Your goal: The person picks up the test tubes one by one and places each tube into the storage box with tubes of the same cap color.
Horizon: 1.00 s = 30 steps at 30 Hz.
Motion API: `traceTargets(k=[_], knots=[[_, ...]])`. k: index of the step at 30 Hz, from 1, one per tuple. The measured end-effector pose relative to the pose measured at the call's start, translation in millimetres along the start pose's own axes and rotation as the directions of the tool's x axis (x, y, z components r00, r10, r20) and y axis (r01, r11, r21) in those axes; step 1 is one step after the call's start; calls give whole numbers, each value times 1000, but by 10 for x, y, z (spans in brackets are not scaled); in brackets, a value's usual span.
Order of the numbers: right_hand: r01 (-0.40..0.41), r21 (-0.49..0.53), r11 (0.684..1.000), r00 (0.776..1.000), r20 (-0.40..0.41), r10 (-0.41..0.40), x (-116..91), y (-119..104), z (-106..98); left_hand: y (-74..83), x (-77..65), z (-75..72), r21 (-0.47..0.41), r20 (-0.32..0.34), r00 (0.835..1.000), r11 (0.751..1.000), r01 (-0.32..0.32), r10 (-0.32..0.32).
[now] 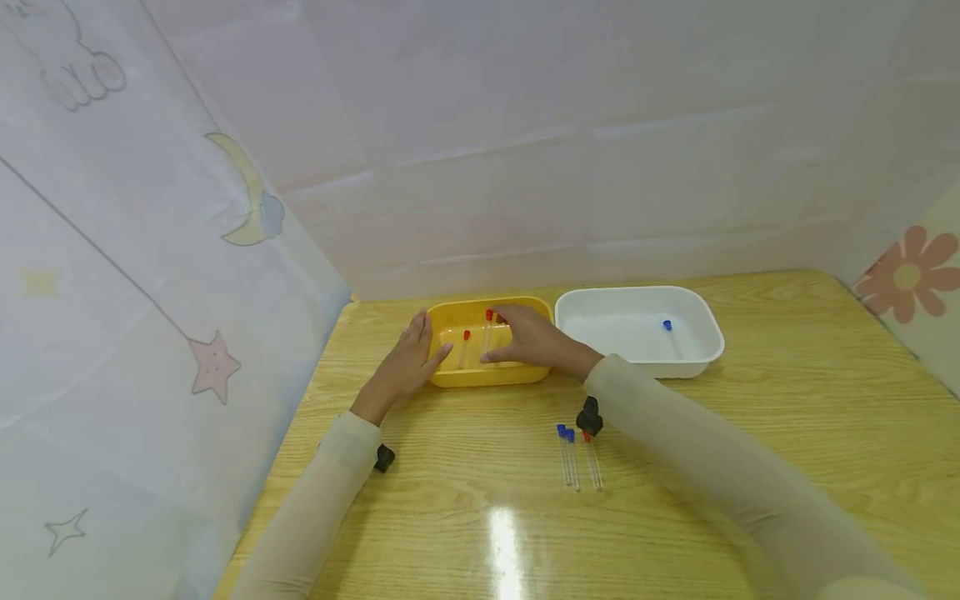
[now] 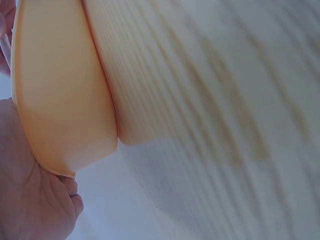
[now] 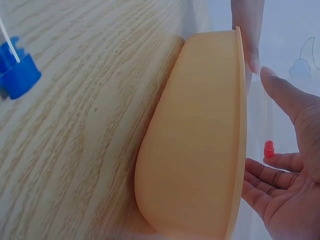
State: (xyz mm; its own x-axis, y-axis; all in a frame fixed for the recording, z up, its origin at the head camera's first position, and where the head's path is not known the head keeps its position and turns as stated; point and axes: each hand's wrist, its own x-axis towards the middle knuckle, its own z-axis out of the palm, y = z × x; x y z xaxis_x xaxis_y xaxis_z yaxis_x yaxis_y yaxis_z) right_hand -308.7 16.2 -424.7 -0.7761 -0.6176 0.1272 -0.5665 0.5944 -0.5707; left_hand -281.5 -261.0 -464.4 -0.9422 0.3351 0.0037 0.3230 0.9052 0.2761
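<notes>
In the head view my right hand (image 1: 536, 337) pinches a clear test tube with a red cap (image 1: 487, 333) over the yellow tray (image 1: 491, 379). The right wrist view shows that tube (image 3: 269, 120) spanning from thumb to fingertip, its red cap at the finger end. My left hand (image 1: 405, 362) holds the left end of the tray, thumb over the rim and fingers along the outside. Part of this grip is hidden in the left wrist view, where the palm (image 2: 35, 200) meets the rim. Another red-capped tube (image 1: 465, 350) lies inside the tray.
A white tray (image 1: 637, 367) stands right beside the yellow one, with a blue-capped tube (image 1: 667, 326) inside. Nearer on the wooden table (image 1: 450, 500) lie two blue-capped tubes (image 1: 568, 458) and one red-capped tube (image 1: 593, 462). Printed cloth (image 1: 480, 167) hangs behind and to the left.
</notes>
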Motion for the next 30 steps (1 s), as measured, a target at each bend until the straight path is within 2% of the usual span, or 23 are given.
traceTargets(k=[24,30], knots=[[-9,-20,1000,999,32,10,115,34,135,11,0,-9,-1,5,1000,1000,2,-2],[-35,-31,999,998,44,36,140,25,161,3,-4,1,7,4,1000,1000,7,-8]])
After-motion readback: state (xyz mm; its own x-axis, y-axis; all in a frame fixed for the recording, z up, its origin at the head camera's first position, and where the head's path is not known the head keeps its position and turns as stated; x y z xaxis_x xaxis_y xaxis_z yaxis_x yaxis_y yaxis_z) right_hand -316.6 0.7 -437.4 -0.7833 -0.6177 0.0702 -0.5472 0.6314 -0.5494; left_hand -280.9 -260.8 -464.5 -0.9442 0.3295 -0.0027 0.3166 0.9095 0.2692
